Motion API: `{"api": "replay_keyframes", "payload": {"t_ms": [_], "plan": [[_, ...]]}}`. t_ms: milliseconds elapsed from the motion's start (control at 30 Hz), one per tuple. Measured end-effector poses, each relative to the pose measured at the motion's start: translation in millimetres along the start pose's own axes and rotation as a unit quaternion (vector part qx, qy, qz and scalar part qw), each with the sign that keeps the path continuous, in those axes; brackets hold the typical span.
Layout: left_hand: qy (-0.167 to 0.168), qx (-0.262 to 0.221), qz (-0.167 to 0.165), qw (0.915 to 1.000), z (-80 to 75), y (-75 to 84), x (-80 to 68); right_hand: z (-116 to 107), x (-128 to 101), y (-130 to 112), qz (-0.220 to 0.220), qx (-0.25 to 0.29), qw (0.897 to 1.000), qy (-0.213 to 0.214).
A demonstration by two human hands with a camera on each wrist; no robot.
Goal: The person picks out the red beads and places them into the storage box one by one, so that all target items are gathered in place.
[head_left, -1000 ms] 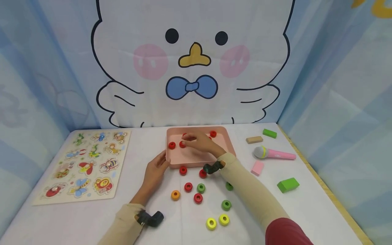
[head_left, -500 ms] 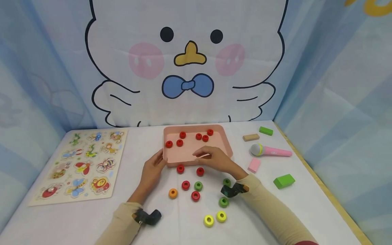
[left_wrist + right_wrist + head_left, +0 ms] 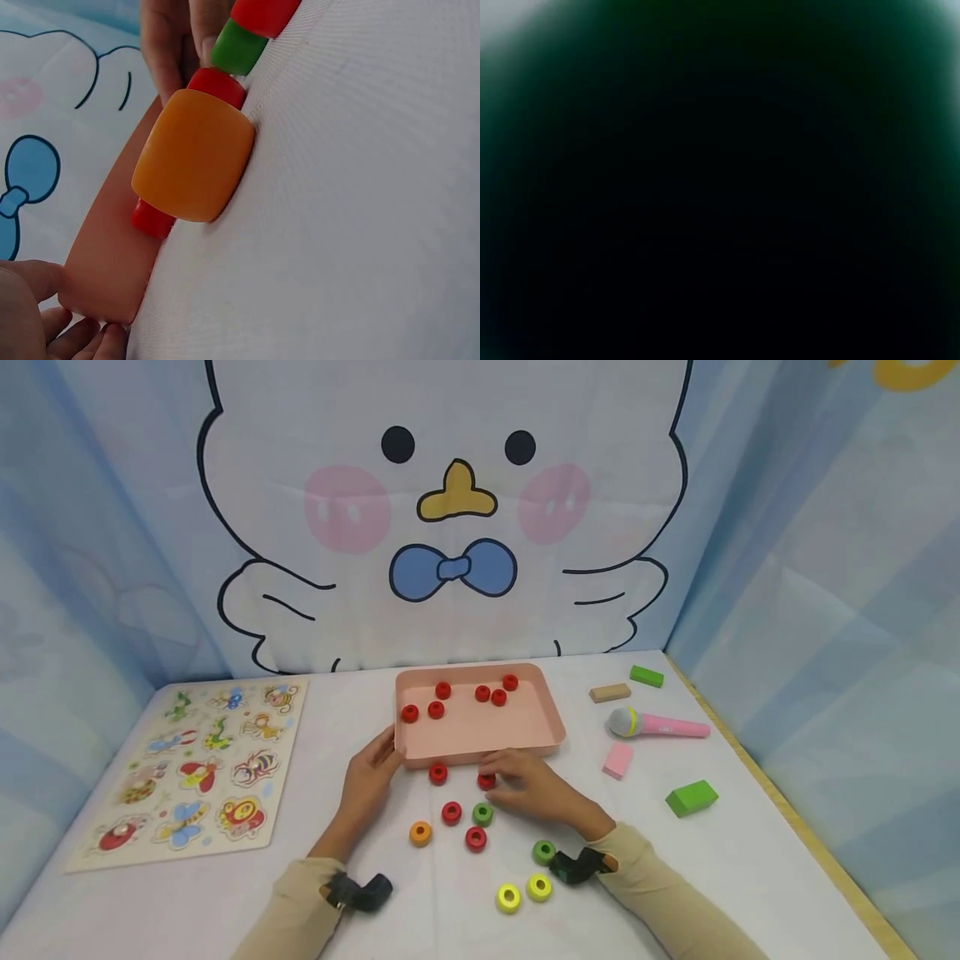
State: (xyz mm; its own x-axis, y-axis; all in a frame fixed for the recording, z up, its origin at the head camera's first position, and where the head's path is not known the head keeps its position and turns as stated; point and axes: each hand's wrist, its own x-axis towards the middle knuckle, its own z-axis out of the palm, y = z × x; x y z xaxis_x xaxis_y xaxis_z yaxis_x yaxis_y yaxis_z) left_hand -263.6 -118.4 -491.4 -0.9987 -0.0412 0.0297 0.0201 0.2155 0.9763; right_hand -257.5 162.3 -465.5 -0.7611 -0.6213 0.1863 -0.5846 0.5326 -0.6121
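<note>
Beads [image 3: 436,710], six red, lie in the pink tray [image 3: 450,741], whose near-left corner your left hand [image 3: 367,781] grips; your right hand [image 3: 536,787] seemingly pinches a red bead [image 3: 487,782] just outside its near side; three other red ones [image 3: 452,812] seem left to gather.

Your left sleeve [image 3: 294,906] and right sleeve [image 3: 667,893] are plain beige and close-fitting. Note your left camera [image 3: 362,892]: black, bent, blunt-ended. Your right camera [image 3: 576,866] is likewise black.

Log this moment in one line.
left hand: holds tray | right hand: fingers around red ring, outside tray | in tray: six red rings
</note>
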Motion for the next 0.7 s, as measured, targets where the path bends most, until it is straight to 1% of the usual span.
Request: {"api": "replay_keyframes", "payload": {"t_ms": [67,133,233,300,433,533,633,700], "plan": [[0.001,-0.002,0.001,1.0,-0.1,0.0,-0.1,3.3,2.5,0.1,-0.001,-0.014,1.0,-0.002],[0.002,-0.005,0.004,1.0,0.0,0.2,0.0,5.1,4.9,-0.7,0.0,-0.01,1.0,-0.001],[0.002,-0.007,0.007,1.0,0.8,0.1,0.5,4.4,6.6,-3.3,0.017,-0.002,1.0,-0.004],[0.001,-0.006,0.006,1.0,1.7,0.3,0.4,0.9,6.7,-5.9,0.031,0.0,0.999,-0.012],[0.004,0.001,0.001,1.0,2.7,0.5,0.3,-15.5,13.0,-13.7,0.034,0.018,0.999,-0.019],[0.006,0.005,0.002,1.0,2.3,0.3,0.4,-33.7,28.3,-21.1,0.029,0.031,0.999,-0.012],[0.005,0.008,0.003,1.0,1.7,0.5,0.0,-50.3,53.4,-23.7,0.053,0.018,0.998,-0.004],[0.005,0.007,0.003,1.0,2.0,0.2,-0.3,-56.6,73.1,-19.2,0.072,0.002,0.997,0.0]]}}
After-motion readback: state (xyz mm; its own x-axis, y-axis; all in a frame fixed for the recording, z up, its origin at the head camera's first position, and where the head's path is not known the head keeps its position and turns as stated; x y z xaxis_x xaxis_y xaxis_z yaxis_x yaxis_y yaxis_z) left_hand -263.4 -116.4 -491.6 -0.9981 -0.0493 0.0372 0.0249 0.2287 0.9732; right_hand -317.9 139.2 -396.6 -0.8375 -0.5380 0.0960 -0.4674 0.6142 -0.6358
